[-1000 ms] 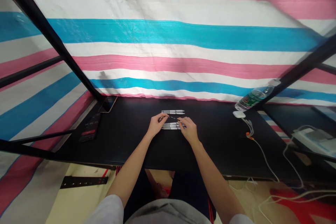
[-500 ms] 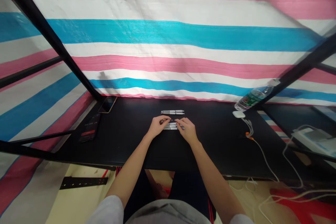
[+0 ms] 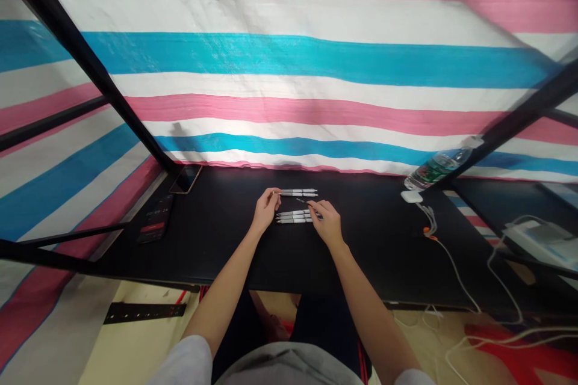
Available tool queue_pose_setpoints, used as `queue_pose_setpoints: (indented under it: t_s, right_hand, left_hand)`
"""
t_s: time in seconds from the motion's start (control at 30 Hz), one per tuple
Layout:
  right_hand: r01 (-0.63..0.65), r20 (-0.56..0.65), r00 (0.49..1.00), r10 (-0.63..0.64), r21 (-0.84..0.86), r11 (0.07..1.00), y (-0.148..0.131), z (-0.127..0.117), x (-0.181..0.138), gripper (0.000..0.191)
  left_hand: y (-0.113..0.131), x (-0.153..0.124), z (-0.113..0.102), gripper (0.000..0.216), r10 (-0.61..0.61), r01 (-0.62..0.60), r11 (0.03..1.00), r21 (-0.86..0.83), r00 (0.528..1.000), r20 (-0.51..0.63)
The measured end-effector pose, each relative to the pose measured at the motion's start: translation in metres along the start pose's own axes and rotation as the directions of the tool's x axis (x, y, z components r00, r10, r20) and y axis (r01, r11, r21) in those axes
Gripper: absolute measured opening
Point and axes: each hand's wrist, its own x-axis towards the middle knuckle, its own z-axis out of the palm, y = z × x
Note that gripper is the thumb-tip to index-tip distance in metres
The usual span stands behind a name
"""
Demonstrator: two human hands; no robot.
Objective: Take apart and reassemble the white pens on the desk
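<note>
Two white-and-grey pens [image 3: 300, 193] lie side by side toward the back of the black table. My left hand [image 3: 265, 209] is at their left end, its thumb and fingers pinched together; what it grips, if anything, is too small to make out. My right hand [image 3: 329, 222] pinches a thin dark stick [image 3: 301, 200], like a pen refill, whose tip points left between the two groups of pens. Under and left of that hand lie several more pens [image 3: 292, 216] in a row, their right ends partly hidden by its fingers.
On the left of the black table [image 3: 217, 240] lie a phone with a lit screen [image 3: 152, 219] and another phone [image 3: 187, 180]. A water bottle [image 3: 436, 169], a white charger [image 3: 411, 197] and cables [image 3: 456, 277] are at the right. Black frame posts [image 3: 90, 66] flank the table.
My hands have come apart. The left moved back and left to the end of the rear pens; the right moved slightly right, with the dark stick in its fingers.
</note>
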Motion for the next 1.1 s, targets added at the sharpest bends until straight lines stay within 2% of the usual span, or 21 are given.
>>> queue_pose_setpoints:
  t_s: [0.13,0.27,0.4,0.6,0.93,1.1]
  right_hand:
    - [-0.014,-0.002,1.000,0.014,0.001,1.000,0.0003,0.0000,0.0000,0.023]
    - [-0.023,-0.005,1.000,0.023,0.004,1.000,0.0000,-0.0005,0.0006,0.023]
    - [-0.026,-0.018,1.000,0.026,0.006,1.000,-0.0003,-0.0006,0.0007,0.023]
    - [-0.026,-0.025,0.999,0.026,0.004,1.000,-0.0003,-0.0003,0.0006,0.023]
    - [-0.045,-0.011,0.999,0.045,0.018,0.999,-0.0005,-0.0009,0.0010,0.023]
    - [-0.056,-0.003,0.998,0.056,0.018,0.998,-0.0005,-0.0008,0.0009,0.023]
  left_hand:
    - [0.0001,-0.0013,-0.0005,0.026,-0.014,0.014,1.000,0.018,1.000,0.015]
    - [0.0015,-0.0031,0.0018,0.029,-0.150,0.154,0.975,-0.163,0.988,0.034]
    - [0.0025,-0.0027,0.0025,0.035,-0.237,0.224,0.938,-0.265,0.971,-0.020]
    - [0.0057,-0.0019,0.0012,0.043,-0.271,0.252,0.922,-0.293,0.962,-0.026]
    - [0.0050,-0.0018,0.0006,0.043,-0.277,0.254,0.909,-0.329,0.961,-0.024]
    - [0.0006,-0.0011,-0.0011,0.044,-0.282,0.262,0.920,-0.292,0.959,-0.030]
